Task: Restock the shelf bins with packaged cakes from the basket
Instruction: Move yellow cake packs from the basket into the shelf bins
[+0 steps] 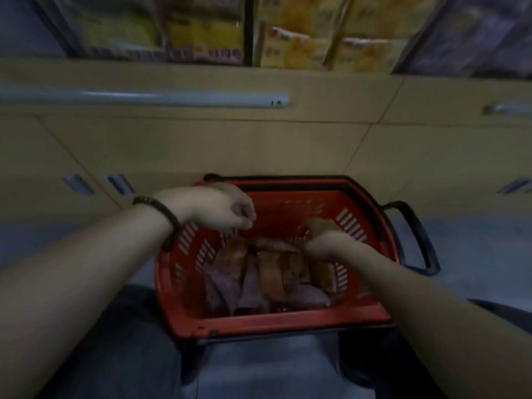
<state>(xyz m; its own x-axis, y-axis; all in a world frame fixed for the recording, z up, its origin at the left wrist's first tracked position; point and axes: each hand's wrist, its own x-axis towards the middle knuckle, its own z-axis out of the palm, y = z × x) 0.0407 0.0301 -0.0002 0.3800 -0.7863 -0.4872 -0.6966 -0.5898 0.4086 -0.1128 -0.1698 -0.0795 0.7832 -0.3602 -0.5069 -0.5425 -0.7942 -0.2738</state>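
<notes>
Taking the red basket (288, 322) on the floor as the landmark, the left forearm comes in from its left side, a dark bracelet (161, 217) around the wrist, and the left hand (221, 210) hovers over the basket's far-left corner with fingers curled downward and loosely apart, gripping nothing that can be seen. Inside the basket, toward its near half, lie the packaged cakes (267, 272), a jumble of brownish-orange and purple wrappers, too blurred to count. To their right, still within the basket, the right hand (325, 240) reaches down among the packs with fingers bent at the top of the pile; whether it has actually closed on a pack cannot be told from the blur. Off the basket's right side a dark handle (417, 234) hangs outward. Beyond the basket's far rim stands a beige cabinet front, and above that the shelf bins (302, 44) hold yellow and purple packaged goods.
</notes>
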